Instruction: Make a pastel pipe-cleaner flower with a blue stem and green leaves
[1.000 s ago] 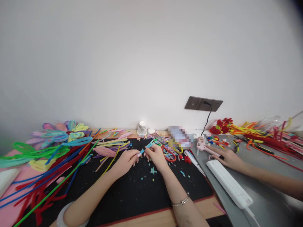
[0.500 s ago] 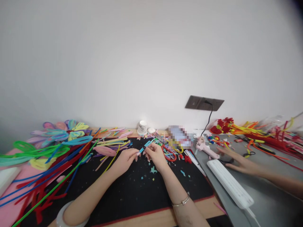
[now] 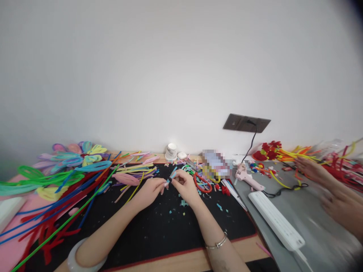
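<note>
Over the black mat (image 3: 170, 241), my left hand (image 3: 151, 193) pinches a short light-blue pipe cleaner (image 3: 174, 173) from the left side. From the right, my right hand (image 3: 185, 188) has its thumb and forefinger closed on the same pipe cleaner, and the fingertips of both hands nearly meet. One part of the pipe cleaner slants up above the right fingers, while the rest is mostly covered by fingertips. Small blue-green scraps (image 3: 184, 203) lie on the mat below my right hand.
Pipe cleaners of many colours (image 3: 65, 192) are heaped at left. At the back stands a paper cup (image 3: 171, 152). Red-handled scissors (image 3: 202, 186), a pink glue gun (image 3: 246, 177) and a white power strip (image 3: 276, 221) lie to the right. Another person's hands (image 3: 317, 175) are at far right.
The light-blue pipe cleaner has tilted from lying between my fingers to slanting more upright. The other person's hand has moved right, away from the glue gun, and a second hand has appeared.
</note>
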Available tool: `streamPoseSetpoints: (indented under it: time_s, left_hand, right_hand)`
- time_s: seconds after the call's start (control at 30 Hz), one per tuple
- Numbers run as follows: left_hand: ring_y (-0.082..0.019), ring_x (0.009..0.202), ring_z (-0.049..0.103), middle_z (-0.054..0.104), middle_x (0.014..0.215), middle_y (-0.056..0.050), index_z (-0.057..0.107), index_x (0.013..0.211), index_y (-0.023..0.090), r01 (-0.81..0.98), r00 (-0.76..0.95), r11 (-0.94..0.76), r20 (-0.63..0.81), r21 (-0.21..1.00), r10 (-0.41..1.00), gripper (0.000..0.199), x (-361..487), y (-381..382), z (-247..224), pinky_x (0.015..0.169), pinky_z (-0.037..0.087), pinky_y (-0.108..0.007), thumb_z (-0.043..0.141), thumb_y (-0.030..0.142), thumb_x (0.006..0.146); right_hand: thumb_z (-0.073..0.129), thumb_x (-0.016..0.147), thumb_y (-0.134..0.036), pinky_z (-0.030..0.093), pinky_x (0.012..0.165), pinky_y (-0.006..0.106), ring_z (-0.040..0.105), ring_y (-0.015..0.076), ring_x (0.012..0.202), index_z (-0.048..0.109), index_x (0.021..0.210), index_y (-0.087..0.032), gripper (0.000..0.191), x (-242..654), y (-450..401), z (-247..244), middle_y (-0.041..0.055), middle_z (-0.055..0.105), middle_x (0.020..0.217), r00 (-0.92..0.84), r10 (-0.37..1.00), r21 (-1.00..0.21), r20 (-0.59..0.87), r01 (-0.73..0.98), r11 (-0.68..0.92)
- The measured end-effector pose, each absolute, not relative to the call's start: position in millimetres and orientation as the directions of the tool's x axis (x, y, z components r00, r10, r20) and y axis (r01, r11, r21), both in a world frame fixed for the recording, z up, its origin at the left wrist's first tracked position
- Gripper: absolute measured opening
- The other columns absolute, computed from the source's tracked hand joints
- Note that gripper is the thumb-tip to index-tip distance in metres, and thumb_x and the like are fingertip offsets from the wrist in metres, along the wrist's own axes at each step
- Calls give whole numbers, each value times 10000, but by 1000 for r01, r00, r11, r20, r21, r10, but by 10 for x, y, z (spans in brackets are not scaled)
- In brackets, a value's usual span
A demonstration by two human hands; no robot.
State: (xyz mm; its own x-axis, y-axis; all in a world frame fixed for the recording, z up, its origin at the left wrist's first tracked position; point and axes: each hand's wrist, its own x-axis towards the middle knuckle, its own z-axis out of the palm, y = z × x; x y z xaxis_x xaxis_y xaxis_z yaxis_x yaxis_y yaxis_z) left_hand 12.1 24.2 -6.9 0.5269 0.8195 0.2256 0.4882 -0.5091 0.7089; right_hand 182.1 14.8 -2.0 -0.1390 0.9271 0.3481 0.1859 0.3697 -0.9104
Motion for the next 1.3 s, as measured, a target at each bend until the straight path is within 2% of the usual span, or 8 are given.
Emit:
streamPoseSetpoints:
  time_s: [0.13,0.27,0.43,0.77,0.97,1.13,1.23,1.3]
  left_hand:
    - [-132,604,526,573,620,8,549,638,173,460,569,-543,236,702,788,330,111,228,-65,620,365,-229,360,260,894]
    - [-128,608,524,575,622,10,559,654,170,446,578,-550,242,706,780,322,105,220,-65,623,365,-225,364,255,896]
    - [-125,608,517,568,623,12,556,668,165,457,575,-559,250,691,779,311,110,226,-73,619,354,-225,368,252,900]
    - [-125,644,488,522,662,8,517,670,167,462,576,-617,313,637,755,292,130,212,-75,642,343,-233,350,220,903]
    - [-136,638,466,498,654,7,477,661,176,450,553,-593,313,668,772,297,121,205,-53,640,337,-253,310,213,903]
    - [-131,612,450,493,627,11,500,655,169,339,486,-447,252,828,837,331,58,260,-64,616,328,-258,347,320,906]
    - [-96,507,367,464,612,29,546,768,165,153,536,-191,81,970,840,296,37,276,-78,512,286,-230,389,384,891]
    - [-70,459,284,434,600,43,538,789,162,13,600,-7,-2,1000,800,274,32,268,-82,468,244,-213,435,401,874]
  right_hand:
    - [548,749,-188,411,470,212,538,105,570,671,789,-198,130,1856,167,-24,45,617,979,-230,924,-923,305,168,347]
    - [551,754,-206,412,449,207,533,106,504,689,794,-191,145,1879,189,-61,21,642,756,-261,936,-941,238,178,288]
    - [568,722,-171,384,433,189,492,89,417,612,664,-162,73,1872,208,-94,-34,537,502,-216,954,-940,207,228,255]
    - [496,677,-114,313,317,161,430,68,308,471,603,-187,107,1798,165,-37,-42,579,463,-153,982,-982,114,136,135]
    - [548,718,-209,263,288,149,422,57,286,522,648,-165,87,1847,218,-60,-18,631,505,-183,981,-995,62,66,75]
    - [467,834,-405,130,297,176,279,23,261,626,870,-121,328,1988,251,-30,58,699,632,-343,939,-997,5,-72,-21]
    - [478,834,-410,113,326,186,259,24,286,617,962,-124,342,2035,248,-4,44,679,601,-422,906,-984,-42,-138,-110]
    - [552,794,-366,134,339,183,298,29,321,600,983,-142,296,2030,233,6,23,664,622,-458,888,-978,-45,-160,-132]
